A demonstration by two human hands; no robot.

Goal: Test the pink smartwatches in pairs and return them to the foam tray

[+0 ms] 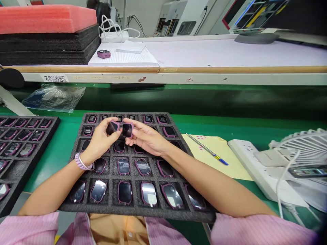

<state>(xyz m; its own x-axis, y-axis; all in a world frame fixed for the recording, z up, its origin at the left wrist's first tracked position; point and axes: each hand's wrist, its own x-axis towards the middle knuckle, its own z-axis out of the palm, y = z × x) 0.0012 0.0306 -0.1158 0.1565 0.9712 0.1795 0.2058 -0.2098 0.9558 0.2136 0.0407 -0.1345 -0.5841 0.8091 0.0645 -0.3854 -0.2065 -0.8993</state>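
Note:
A black foam tray (76, 149) lies on the green bench in front of me, its pockets holding several purple-rimmed watch bodies with dark screens. My left hand (100, 141) is closed on one purple watch body (112, 127), held above the tray's back rows. Right beside it, my right hand (146, 137) pinches a second purple watch body (127, 130). The two pieces almost touch. A pale bead bracelet (83, 163) circles my left wrist.
A second foam tray (49, 127) of watch bodies sits at the left. A yellow paper (219, 149) with a pen (206, 149), a white power strip (245, 156) and a white fan (304, 149) lie at the right. A raised shelf (230, 69) behind carries foam sheets, papers and a lone watch body (103, 53).

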